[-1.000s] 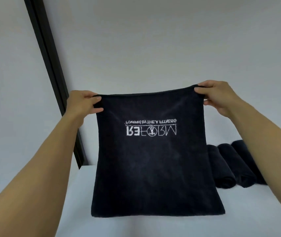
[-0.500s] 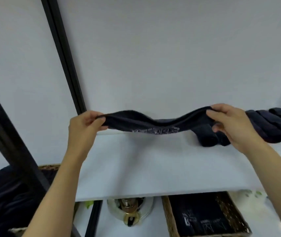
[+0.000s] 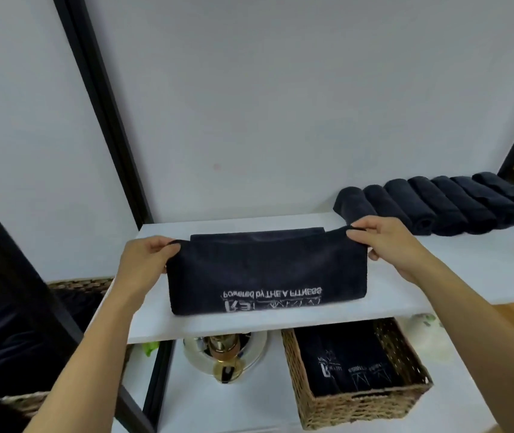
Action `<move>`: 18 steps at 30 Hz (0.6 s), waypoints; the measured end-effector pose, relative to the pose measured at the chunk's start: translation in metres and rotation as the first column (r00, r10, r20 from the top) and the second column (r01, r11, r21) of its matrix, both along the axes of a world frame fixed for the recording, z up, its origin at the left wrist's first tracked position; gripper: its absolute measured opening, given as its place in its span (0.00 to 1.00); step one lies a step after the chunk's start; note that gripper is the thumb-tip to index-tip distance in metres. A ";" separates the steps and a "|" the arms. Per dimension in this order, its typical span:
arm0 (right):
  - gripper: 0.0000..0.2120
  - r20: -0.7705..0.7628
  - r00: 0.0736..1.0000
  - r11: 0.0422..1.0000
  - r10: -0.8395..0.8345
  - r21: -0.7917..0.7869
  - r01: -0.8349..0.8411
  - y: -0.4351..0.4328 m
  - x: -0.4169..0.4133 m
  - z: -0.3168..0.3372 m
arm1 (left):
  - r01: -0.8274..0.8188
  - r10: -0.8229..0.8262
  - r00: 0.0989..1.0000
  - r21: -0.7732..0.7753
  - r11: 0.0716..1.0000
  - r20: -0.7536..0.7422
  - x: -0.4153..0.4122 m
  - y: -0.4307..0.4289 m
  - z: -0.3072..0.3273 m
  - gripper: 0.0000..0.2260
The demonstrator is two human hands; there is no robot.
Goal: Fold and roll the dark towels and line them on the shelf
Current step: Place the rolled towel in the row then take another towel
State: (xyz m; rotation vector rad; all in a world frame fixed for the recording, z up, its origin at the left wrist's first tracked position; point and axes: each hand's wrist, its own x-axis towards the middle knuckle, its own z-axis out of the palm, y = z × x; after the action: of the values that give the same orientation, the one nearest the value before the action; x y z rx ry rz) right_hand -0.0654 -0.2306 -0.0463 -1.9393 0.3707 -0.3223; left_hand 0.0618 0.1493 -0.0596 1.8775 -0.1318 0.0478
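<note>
Pinching dark towel (image 3: 265,270): left hand (image 3: 146,260), right hand (image 3: 383,242); seemingly resting on white shelf (image 3: 436,264).

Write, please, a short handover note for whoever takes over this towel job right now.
Left hand pinches the towel at its top left corner; right hand pinches its top right corner.
The towel rests part folded on the white shelf, logo upside down toward you.
Done: a row of rolled towels lines the shelf's back right.
Left: finish the fold, roll this towel, set it at the row's left end.
</note>
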 end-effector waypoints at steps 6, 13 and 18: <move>0.06 -0.040 0.995 0.984 -0.087 -0.159 0.080 -0.027 0.105 -0.032 | -0.040 0.048 0.997 0.128 0.991 -0.063 0.097 -0.038 -0.025 0.04; 0.09 -0.137 0.974 0.878 -0.180 -0.469 0.096 -0.032 0.147 -0.085 | -0.141 0.153 0.988 0.406 0.903 0.003 0.137 -0.058 -0.061 0.05; 0.13 -0.105 0.959 0.720 -0.264 -0.683 0.123 -0.010 0.153 -0.065 | -0.222 0.175 0.975 0.552 0.804 0.136 0.127 -0.073 -0.045 0.09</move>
State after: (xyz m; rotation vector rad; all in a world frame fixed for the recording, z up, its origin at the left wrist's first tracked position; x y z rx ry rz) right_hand 0.0876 -0.2401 -0.1111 -2.6726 0.6618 -0.4467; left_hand 0.1886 0.0768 -0.1045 2.4851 0.0038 0.2528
